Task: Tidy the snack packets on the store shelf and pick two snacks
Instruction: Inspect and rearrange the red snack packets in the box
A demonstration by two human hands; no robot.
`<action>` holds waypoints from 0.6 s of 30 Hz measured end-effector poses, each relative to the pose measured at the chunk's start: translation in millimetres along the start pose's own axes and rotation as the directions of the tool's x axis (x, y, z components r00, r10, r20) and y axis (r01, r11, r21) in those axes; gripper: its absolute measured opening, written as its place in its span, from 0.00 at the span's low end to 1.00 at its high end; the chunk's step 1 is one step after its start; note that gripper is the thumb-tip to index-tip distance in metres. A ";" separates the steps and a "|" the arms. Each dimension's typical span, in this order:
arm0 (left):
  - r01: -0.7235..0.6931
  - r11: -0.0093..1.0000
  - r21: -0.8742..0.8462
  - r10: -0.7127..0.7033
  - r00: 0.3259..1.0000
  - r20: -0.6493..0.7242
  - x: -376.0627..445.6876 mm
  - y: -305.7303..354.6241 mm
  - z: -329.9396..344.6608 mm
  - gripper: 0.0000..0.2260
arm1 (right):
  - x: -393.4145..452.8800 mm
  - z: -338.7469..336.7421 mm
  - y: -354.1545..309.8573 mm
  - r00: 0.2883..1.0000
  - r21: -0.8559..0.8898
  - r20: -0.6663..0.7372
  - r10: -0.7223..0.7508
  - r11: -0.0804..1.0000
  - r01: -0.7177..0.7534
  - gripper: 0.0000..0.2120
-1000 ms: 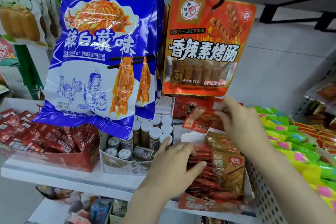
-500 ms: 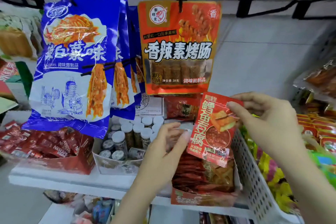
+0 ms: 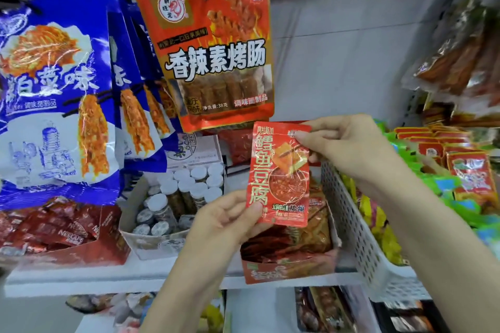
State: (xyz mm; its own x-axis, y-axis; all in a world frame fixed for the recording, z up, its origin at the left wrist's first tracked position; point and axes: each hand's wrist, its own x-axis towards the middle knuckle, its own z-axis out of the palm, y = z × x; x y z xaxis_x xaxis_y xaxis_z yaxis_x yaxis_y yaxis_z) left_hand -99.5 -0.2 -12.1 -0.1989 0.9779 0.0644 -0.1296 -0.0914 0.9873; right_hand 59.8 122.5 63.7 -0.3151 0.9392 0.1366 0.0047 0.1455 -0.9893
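A small red snack packet [image 3: 280, 176] with gold lettering is held upright in front of the shelf. My right hand [image 3: 351, 149] pinches its top right corner. My left hand [image 3: 227, 219] pinches its bottom left corner, thumb on the front. Directly below the packet sits an open red cardboard box [image 3: 286, 270] filled with several similar red and brown packets.
Blue hanging bags [image 3: 54, 94] and an orange hanging bag [image 3: 216, 57] dangle from hooks above. On the white shelf [image 3: 81, 276] stand a red sachet box [image 3: 67, 235], a box of small jars [image 3: 176, 197] and a white perforated basket [image 3: 359, 240] of colourful packets.
My right hand lifted the red packet out of the box and turned it upright. My left hand left the stacked packets and took hold of its bottom corner.
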 end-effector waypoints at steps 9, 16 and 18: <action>0.258 0.829 -0.496 -0.197 0.965 0.172 -4.8 9.3 10.5 0.24 | -4.0 11.1 6.6 0.971 0.240 0.235 0.054 0.964 -0.111 0.04; 0.320 0.688 -0.652 -0.190 0.946 0.263 -5.3 8.3 12.7 0.19 | -9.4 27.7 9.5 0.871 0.347 0.472 0.135 0.880 -0.324 0.16; 0.230 0.817 -0.529 -0.202 0.973 0.111 -4.8 11.2 10.8 0.14 | -7.7 23.5 7.8 0.857 0.338 0.487 0.171 0.867 -0.365 0.17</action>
State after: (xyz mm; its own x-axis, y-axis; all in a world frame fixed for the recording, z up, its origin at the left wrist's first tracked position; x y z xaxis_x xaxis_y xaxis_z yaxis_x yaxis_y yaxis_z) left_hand -89.5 -3.9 0.1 -0.0597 0.9909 -0.1204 -0.6655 0.0504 0.7447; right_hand 40.0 109.0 53.8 -0.7310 0.6780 -0.0771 -0.2012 -0.3221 -0.9251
